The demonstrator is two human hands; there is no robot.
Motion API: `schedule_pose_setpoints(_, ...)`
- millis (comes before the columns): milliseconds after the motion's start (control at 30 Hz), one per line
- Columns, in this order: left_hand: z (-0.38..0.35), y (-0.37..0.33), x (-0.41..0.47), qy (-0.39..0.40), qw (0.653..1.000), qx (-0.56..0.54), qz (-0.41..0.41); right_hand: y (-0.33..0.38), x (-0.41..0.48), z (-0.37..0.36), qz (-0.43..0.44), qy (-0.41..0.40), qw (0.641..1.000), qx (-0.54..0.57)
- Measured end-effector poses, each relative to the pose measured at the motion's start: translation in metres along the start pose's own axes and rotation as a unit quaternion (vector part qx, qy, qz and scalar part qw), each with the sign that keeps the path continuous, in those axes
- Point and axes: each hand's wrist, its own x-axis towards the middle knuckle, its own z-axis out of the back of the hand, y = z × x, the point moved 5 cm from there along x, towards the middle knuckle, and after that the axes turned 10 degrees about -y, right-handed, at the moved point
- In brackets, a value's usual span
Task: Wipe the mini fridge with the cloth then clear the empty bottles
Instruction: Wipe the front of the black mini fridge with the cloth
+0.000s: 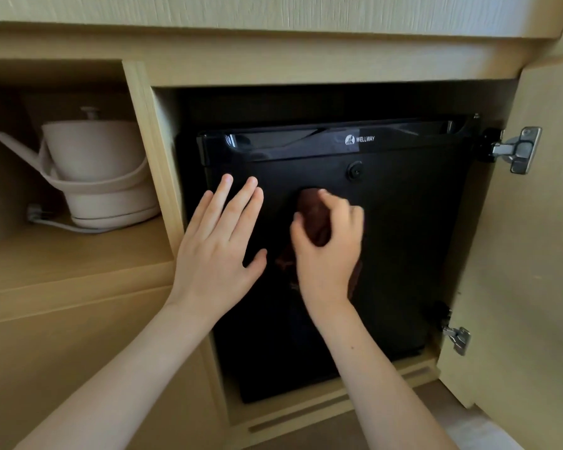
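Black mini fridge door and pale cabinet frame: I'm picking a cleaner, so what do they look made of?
The black mini fridge door looks like matt painted metal or plastic, dull except its glossy top strip, which mirrors light. The pale cabinet frame looks like wood veneer or laminate: fine straight grain lines.

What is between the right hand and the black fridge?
A dark brown cloth, gripped by the right hand against the mini fridge, in the head view.
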Motion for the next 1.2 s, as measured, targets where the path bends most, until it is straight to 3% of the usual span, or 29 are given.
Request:
schedule_pose_setpoints(100, -0.002, -0.001, -0.005, 0.016, 1.000, 0.011, -0.011, -0.027, -0.053, 0.013, 0.111, 0.096, 0.987, -0.073)
schedule_pose_setpoints(200, -0.003, -0.005, -0.015, 0.038, 0.999, 0.014, -0.031, -0.071, -0.085, 0.043, -0.013, 0.078, 0.994, -0.078)
schedule_pose_setpoints(300, -0.005, -0.011, -0.028, 0.062, 0.996, 0.016, -0.065, -0.087, -0.079, 0.054, -0.171, -0.040, 0.984, -0.009)
schedule_pose_setpoints(367, -0.006, -0.012, -0.033, 0.068, 0.994, 0.017, -0.080, -0.081, -0.065, 0.048, -0.206, -0.103, 0.973, 0.022)
schedule_pose_setpoints(467, -0.008, -0.012, -0.035, 0.067, 0.995, 0.013, -0.078, -0.059, -0.057, 0.029, -0.154, -0.098, 0.983, 0.020)
schedule_pose_setpoints(533, -0.010, -0.012, -0.034, 0.065, 0.995, 0.013, -0.078, -0.049, -0.075, 0.016, -0.057, -0.012, 0.998, -0.022)
schedule_pose_setpoints(633, -0.011, -0.011, -0.036, 0.063, 0.995, 0.015, -0.076, -0.064, -0.118, 0.022, 0.092, 0.106, 0.985, -0.099)
schedule_pose_setpoints(667, -0.011, -0.012, -0.036, 0.064, 0.995, 0.014, -0.074, -0.075, -0.126, 0.029, 0.098, 0.116, 0.982, -0.109)
schedule_pose_setpoints(733, -0.012, -0.014, -0.039, 0.070, 0.995, 0.012, -0.074, -0.090, -0.128, 0.044, 0.022, 0.097, 0.990, -0.097)
schedule_pose_setpoints(800, -0.013, -0.015, -0.043, 0.084, 0.994, 0.017, -0.074, -0.091, -0.118, 0.047, -0.098, 0.035, 0.994, -0.038)
schedule_pose_setpoints(867, -0.013, -0.016, -0.047, 0.091, 0.993, 0.024, -0.076, -0.080, -0.104, 0.037, -0.158, -0.034, 0.987, 0.019)
schedule_pose_setpoints(967, -0.013, -0.017, -0.046, 0.093, 0.993, 0.022, -0.076, -0.059, -0.101, 0.017, -0.126, -0.033, 0.991, 0.012)
schedule_pose_setpoints(1133, -0.012, -0.017, -0.046, 0.101, 0.992, 0.022, -0.071, -0.073, -0.157, 0.022, 0.065, 0.127, 0.988, -0.063)
schedule_pose_setpoints(1200, -0.011, -0.017, -0.046, 0.102, 0.992, 0.022, -0.070, -0.089, -0.163, 0.032, 0.028, 0.137, 0.988, -0.065)
